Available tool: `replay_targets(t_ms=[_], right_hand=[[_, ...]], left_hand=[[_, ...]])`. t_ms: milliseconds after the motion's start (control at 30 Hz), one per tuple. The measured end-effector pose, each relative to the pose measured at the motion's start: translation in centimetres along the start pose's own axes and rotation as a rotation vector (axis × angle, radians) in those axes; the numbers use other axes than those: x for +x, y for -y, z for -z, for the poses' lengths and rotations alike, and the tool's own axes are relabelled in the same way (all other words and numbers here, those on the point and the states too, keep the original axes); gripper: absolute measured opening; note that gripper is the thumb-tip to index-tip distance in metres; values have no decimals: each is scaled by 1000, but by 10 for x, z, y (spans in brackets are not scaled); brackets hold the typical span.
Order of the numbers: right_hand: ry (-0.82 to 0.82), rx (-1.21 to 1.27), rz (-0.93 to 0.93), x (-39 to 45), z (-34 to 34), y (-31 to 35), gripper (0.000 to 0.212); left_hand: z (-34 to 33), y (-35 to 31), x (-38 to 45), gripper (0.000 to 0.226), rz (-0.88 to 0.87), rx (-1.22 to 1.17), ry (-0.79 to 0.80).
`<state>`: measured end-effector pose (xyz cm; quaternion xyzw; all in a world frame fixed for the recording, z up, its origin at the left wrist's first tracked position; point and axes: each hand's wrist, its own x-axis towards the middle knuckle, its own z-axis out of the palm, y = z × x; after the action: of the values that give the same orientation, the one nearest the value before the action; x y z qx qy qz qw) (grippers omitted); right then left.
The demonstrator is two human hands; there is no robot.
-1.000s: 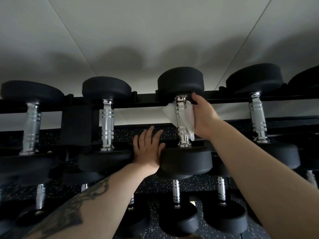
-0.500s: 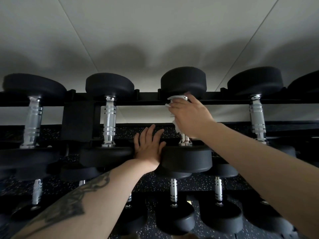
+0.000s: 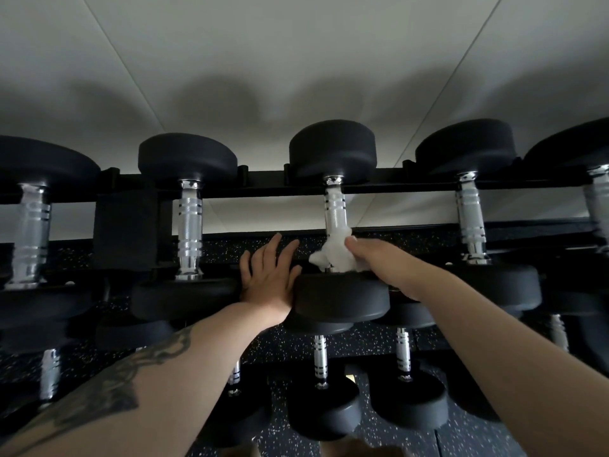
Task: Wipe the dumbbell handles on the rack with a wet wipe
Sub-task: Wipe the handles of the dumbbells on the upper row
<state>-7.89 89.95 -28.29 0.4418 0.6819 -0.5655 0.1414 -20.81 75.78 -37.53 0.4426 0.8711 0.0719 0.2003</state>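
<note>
Two hands at frame centre — right hand grips the white wet wipe around a chrome dumbbell handle; left hand lies flat, fingers straight, beside the black dumbbell head

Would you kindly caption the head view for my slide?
Right hand wipes a dumbbell handle with a wipe; left hand rests open beside it.

A pale panelled wall is seen behind, crossed by thin seams and marked by soft shadows. Below, a black rubber floor flecked with light specks is seen.
</note>
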Motion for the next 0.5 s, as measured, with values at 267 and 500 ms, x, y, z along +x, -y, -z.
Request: replay_targets(t_ms=[267,500], right_hand=[[-25,-215,7,-21,3,6,43],[-123,-514,53,-35,-8,12,39]], left_hand=[[-10,2,-1,59,-53,51,-129],[-12,1,1,50,-51,8,-248]])
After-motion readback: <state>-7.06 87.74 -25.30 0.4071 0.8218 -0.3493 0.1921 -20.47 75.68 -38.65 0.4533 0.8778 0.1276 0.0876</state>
